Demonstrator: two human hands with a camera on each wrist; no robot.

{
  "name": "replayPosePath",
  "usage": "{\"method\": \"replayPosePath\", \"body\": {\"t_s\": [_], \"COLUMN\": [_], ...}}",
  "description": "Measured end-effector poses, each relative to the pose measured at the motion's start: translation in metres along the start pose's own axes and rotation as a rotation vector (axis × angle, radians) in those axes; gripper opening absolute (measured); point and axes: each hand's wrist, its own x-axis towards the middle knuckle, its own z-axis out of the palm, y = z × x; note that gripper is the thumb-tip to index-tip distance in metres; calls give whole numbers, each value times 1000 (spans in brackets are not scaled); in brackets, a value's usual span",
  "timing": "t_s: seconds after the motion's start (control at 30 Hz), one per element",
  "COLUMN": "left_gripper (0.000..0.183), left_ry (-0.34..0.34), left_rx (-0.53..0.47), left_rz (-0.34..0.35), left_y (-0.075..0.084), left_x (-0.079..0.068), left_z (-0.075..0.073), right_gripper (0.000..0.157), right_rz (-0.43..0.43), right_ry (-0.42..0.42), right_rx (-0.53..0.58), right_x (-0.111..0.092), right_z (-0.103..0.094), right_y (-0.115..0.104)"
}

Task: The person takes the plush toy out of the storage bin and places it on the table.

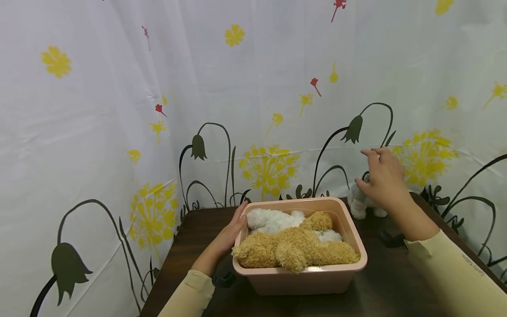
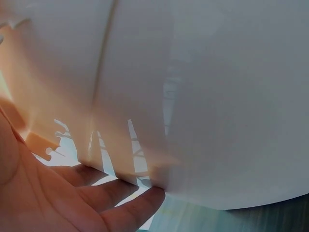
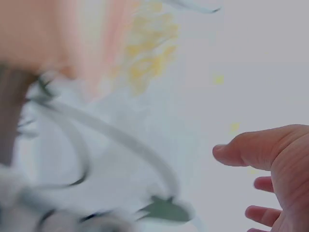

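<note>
In the head view, a pink plastic bin (image 1: 305, 281) sits on the dark wooden surface (image 1: 190, 233), in front of a flower-printed curtain (image 1: 99, 132). Inside it, a curly tan plush toy (image 1: 295, 246) lies across the near side, reaching over the near rim, with a white plush toy (image 1: 273, 220) partly beneath and beyond it. Another white patch shows at the right of the bin; whether it belongs to the same toy cannot be told. A grey plush toy (image 1: 358, 202) stands outside, on the surface just beyond the bin's far right corner. The person's left hand (image 1: 231, 233) rests against the bin's left side, fingers extended. The right hand (image 1: 384, 176) is above and in front of the grey toy, fingers parted and nothing in its grasp. Judging by this layout, the tan and white toys are in place in the bin and the grey one is the only toy seen outside it; whether the bin is being filled or emptied cannot be told.

In the left wrist view, the left hand's straight fingers touch a smooth, pale wall, apparently the bin's, without clasping it.

In the right wrist view, the right hand is loose and holds nothing, its thumb outstretched; a blurred grey shape at lower left is probably the grey toy, apart from the fingers.
</note>
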Motion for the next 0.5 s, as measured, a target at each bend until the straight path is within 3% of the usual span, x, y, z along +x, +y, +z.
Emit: {"method": "replayPosePath", "body": {"t_s": [0.1,0.2,0.37,0.5], "left_gripper": [62,61,61,61], "left_ry": [-3,-12,-21,-19], "left_rx": [2,-12,-32,-52], "left_rz": [-1,3,0,0], "left_y": [-2,-2,-2,-3], "left_x": [-2,-3,1,3], "left_z": [0,0,-1,-1], "right_gripper": [76,68,56,45], "right_rz": [-59,-92,-76,-94], "right_ry": [28,-10,-220,-383], "right_rx": [65,159,337,456], "right_x": [9,20,46,70], "right_z": [-16,-30,-37,-24], "right_y": [-33,-66,-125,-175]}}
